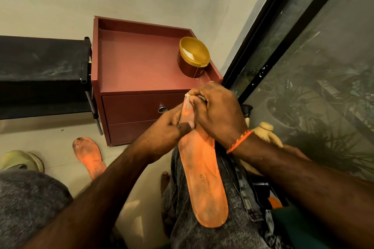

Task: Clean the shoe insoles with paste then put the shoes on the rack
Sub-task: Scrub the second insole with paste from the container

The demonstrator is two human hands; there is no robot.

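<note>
An orange insole point(204, 180) lies lengthwise on my right thigh, heel toward me. My left hand point(168, 127) grips its toe end from the left, thumb on top. My right hand point(216, 111) is curled over the toe end and presses something small and whitish, smeared with paste, onto it; what it is stays hidden under the fingers. An open gold jar of white paste point(193, 56) stands on the red cabinet point(139, 62) just beyond my hands. A second, dirty orange insole point(89, 155) lies on the floor at the left.
A black shoe rack point(42, 75) stands left of the cabinet. A pale green shoe point(20, 160) sits on the floor at the far left. Tan shoes point(267, 133) lie behind my right arm, beside the dark glass door point(303, 66).
</note>
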